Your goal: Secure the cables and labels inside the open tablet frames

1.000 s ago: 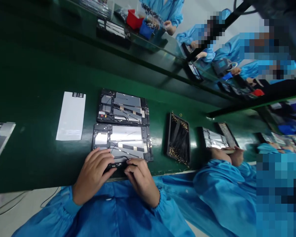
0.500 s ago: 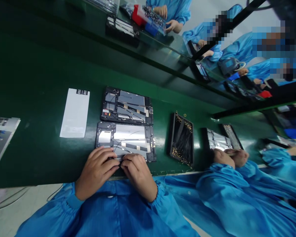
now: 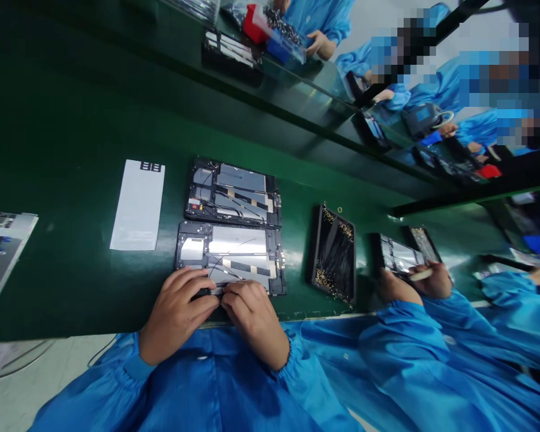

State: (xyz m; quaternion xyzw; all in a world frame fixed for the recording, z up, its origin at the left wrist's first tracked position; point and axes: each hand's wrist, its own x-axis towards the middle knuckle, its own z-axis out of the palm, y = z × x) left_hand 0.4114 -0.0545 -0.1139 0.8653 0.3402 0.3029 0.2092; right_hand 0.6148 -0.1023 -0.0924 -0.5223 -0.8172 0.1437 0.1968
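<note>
An open black tablet frame with silver foil panels and thin black cables lies on the green bench mat. My left hand and my right hand curl over its near edge, fingertips almost meeting. What they pinch is partly hidden, and thin cables run out from there. A second open tablet frame lies directly beyond it, touching neither hand. A white paper sheet lies to the left of both frames.
A black tray of gold screws stands to the right of the frames. Beyond it, a co-worker's hands work on another tablet with a white tool. Further workers in blue sit along a far bench. A white-and-grey panel lies at the left edge.
My hands have drawn closer together at the frame's edge, and the view has shifted slightly. The co-worker's hands have parted, and a white tool now shows between them.
</note>
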